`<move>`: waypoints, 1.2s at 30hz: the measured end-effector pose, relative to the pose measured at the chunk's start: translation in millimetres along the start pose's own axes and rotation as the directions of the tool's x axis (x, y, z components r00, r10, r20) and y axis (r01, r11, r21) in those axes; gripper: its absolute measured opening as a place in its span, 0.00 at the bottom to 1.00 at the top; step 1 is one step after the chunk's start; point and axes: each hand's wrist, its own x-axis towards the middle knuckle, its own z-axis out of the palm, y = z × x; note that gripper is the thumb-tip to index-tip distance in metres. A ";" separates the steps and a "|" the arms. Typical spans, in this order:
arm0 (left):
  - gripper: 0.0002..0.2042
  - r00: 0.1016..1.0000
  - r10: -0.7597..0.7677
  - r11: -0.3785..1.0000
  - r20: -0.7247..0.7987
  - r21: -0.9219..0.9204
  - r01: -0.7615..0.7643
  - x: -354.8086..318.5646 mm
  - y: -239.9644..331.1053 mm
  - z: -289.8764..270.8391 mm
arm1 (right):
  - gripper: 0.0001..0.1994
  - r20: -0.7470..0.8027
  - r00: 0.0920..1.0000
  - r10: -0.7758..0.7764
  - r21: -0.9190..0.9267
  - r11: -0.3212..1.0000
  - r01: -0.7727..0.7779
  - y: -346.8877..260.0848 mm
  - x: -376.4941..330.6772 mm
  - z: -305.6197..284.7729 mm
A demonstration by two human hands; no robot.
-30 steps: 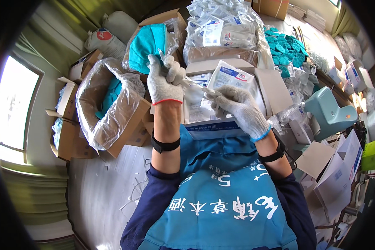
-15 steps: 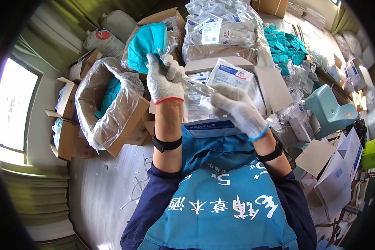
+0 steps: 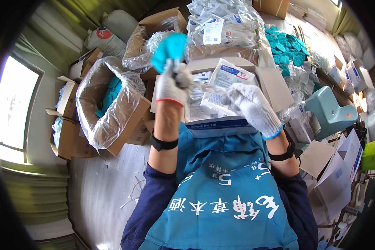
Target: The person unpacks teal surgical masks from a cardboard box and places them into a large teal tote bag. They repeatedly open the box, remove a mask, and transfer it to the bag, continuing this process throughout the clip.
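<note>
Here, box (image 3: 221, 126) holds packets (image 3: 229, 76); carton (image 3: 128, 128), masks (image 3: 111, 95).

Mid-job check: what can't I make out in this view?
Head view:
- How the left hand grips the teal mask: motion blur.
- Whether the right hand holds anything: fingertips blurred.
- Open carton's bottom: covered by packets.
- Far cardboard box's full height: cut off by upper edge.

Place: packing workroom, seemingly
Upper centre: heaped white-and-clear plastic packets (image 3: 223, 31)
Left: plastic-lined brown cardboard carton (image 3: 131, 125)
Upper right: piled teal cloth-like masks (image 3: 285, 48)
Far left: olive-green fabric curtain (image 3: 35, 196)
</note>
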 end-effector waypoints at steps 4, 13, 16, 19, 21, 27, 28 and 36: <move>0.23 0.996 0.084 0.985 0.014 -0.154 -0.081 8.5 -35.7 15.8 | 0.07 -0.057 0.979 -0.197 -0.164 0.969 0.185 13.2 8.0 -10.1; 0.19 0.978 0.180 0.911 -0.104 0.391 -0.127 -16.6 -97.4 47.2 | 0.13 0.009 0.999 -0.046 -0.043 0.998 0.046 -12.6 8.2 9.2; 0.19 0.958 0.184 0.947 -0.222 0.301 -0.112 -18.1 -92.8 56.8 | 0.13 0.080 0.993 0.092 -0.030 0.996 -0.090 -15.0 2.9 9.2; 0.21 0.930 0.268 0.934 -0.253 0.305 -0.187 -18.7 -82.5 63.3 | 0.12 0.099 0.978 -0.183 -0.376 0.903 0.207 -6.6 -4.3 0.6; 0.21 0.994 0.094 0.938 -0.049 0.340 -0.072 -25.8 -71.8 56.9 | 0.10 0.135 0.989 -0.067 -0.433 0.893 0.120 -18.8 -10.7 -4.0; 0.16 0.921 0.196 -0.074 0.336 0.942 -0.327 -45.5 -80.1 71.4 | 0.08 0.139 0.972 -0.188 -0.659 0.716 0.233 -26.8 -23.4 -16.3; 0.12 0.842 0.131 -0.333 0.523 0.824 -0.459 -44.8 -82.9 68.7 | 0.08 0.112 0.979 -0.170 -0.667 0.717 0.201 -25.8 -24.9 -19.5; 0.26 0.878 -0.280 -0.223 0.387 0.864 -0.452 -80.7 -73.1 90.5 | 0.15 0.634 0.711 -0.303 -0.557 0.459 0.692 -21.1 -50.1 -26.7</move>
